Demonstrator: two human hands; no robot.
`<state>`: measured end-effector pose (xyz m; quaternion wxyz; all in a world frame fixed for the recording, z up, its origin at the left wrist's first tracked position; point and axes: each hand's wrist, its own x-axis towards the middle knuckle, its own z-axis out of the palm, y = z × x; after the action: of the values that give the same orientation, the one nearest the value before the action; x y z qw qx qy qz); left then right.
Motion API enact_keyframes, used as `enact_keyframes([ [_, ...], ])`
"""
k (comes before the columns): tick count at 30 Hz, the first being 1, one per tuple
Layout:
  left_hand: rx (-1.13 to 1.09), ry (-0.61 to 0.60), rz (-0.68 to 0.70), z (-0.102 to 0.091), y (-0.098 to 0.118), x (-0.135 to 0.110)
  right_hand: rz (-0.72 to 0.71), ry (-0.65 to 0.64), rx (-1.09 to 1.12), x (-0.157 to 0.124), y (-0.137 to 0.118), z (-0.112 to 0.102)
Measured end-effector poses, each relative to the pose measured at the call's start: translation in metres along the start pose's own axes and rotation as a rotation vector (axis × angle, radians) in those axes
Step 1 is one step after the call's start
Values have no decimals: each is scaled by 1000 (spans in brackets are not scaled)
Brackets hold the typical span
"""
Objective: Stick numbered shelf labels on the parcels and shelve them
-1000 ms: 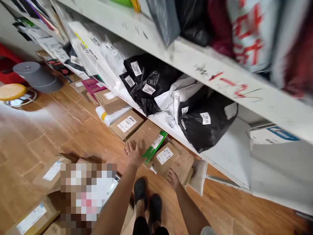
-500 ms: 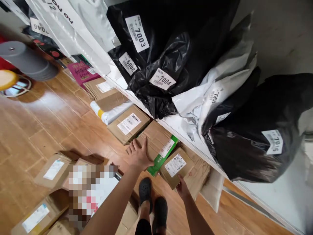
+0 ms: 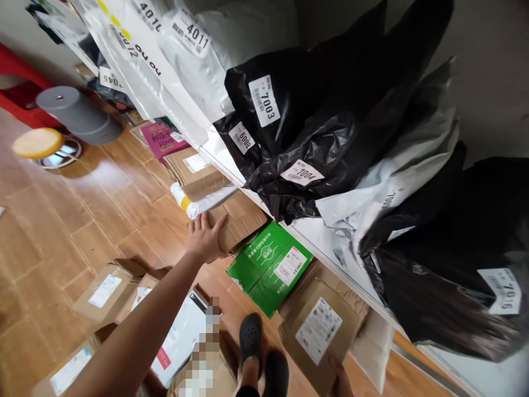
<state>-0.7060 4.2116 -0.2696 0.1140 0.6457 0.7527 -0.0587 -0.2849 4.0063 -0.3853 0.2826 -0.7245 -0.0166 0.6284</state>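
My left hand spans the near end of a plain brown cardboard box, fingers and thumb spread across it. Beside that box lies a green box with a white label and white print on top. My right hand, partly cut off by the bottom edge of the view, grips the lower right edge of a brown cardboard box with a white shipping label. This box is tilted, in front of other cardboard at the shelf's foot.
A white shelf edge runs diagonally above, holding black plastic parcels with number labels. More boxes lie on the wooden floor to the left. A grey bin and a yellow-topped stool stand further back.
The plain box has shifted left with my left hand, covering a labelled box and exposing the green box's top. My right hand has brought its box nearer. The view has also shifted.
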Motion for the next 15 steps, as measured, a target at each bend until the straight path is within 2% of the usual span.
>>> enact_keyframes([
  [4, -39, -20, -62, 28, -28, 21, 4, -37, -23, -6, 9, 28],
  [6, -76, 1, -89, 37, -38, 27, -1, -60, -28, -17, 11, 44],
  [8, -128, 47, -78, 39, -44, 29, -42, -156, 10, -32, 3, 70],
  [9, -162, 78, -71, 39, -47, 28, -64, -229, 37, -40, -5, 90],
  [11, -268, 182, -114, 37, -52, 19, -71, -393, 77, -55, -27, 144],
  [13, -454, 339, -248, 39, -60, -1, -45, -474, 95, -65, -52, 212],
  [15, -666, 474, -430, 49, -68, -34, -44, -491, 137, -71, -72, 281],
])
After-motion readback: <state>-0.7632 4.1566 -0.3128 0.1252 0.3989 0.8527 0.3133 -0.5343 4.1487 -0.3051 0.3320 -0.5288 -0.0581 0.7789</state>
